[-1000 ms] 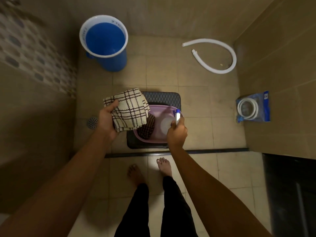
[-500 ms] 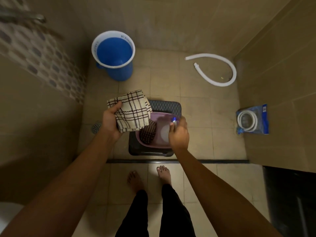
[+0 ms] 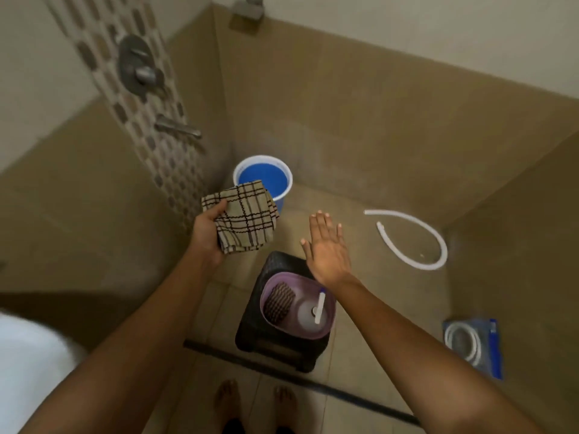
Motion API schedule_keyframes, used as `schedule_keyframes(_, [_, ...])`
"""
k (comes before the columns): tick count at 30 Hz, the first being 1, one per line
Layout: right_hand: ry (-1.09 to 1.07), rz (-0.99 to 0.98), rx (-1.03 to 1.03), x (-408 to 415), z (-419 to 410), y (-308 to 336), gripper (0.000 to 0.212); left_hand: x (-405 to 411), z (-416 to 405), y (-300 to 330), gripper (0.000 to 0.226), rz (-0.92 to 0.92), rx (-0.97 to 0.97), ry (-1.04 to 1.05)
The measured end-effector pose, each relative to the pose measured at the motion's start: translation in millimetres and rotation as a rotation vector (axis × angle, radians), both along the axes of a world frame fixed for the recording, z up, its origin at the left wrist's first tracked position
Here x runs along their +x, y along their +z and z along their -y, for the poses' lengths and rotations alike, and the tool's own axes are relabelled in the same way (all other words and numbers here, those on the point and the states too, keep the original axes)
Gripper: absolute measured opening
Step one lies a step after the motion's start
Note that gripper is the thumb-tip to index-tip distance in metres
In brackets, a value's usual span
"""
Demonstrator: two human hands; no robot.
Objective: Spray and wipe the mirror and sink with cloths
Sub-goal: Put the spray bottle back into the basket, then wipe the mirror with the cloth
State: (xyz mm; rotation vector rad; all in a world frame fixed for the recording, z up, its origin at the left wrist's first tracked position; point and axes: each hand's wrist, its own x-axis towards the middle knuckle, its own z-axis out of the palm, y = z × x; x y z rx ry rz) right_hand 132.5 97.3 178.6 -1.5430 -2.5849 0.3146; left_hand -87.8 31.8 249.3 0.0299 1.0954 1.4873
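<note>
My left hand (image 3: 206, 231) grips a folded beige cloth with dark checks (image 3: 246, 219), held up in front of the blue bucket. My right hand (image 3: 327, 249) hovers with straight fingers and holds nothing, above the far rim of a purple tub (image 3: 327, 332). The tub sits on a dark stool (image 3: 250, 327). In the tub stand a white spray bottle (image 3: 315, 310) with a blue tip and a dark checked cloth (image 3: 279, 302). No mirror or sink shows in this view.
A blue bucket (image 3: 275, 183) stands in the far corner under a wall tap (image 3: 177, 126). A white hose (image 3: 413, 238) lies curled on the floor at right. A packaged hose coil (image 3: 473, 346) lies by the right wall. My bare feet (image 3: 257, 402) stand behind a dark threshold strip (image 3: 344, 389).
My right hand has let go of the spray bottle, which now stands in the tub, and has lifted with fingers spread. My head has tilted up, showing more wall.
</note>
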Motion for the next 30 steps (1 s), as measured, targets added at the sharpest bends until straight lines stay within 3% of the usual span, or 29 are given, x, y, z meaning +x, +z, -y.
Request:
schedule_keyframes(7, [0.222, -0.068, 0.086, -60, -17, 59, 0.062, -29, 43, 48, 0.036, -0.065, 0.073, 0.237])
schedule_keyframes(15, [0.482, -0.149, 0.21, -146, 24, 109, 0.061, -65, 139, 99, 0.039, -0.188, 0.111, 0.495])
schedule_keyframes(30, [0.914, -0.344, 0.273, -273, 230, 191, 0.061, -119, 387, 159, 0.036, -0.288, 0.182, 0.855])
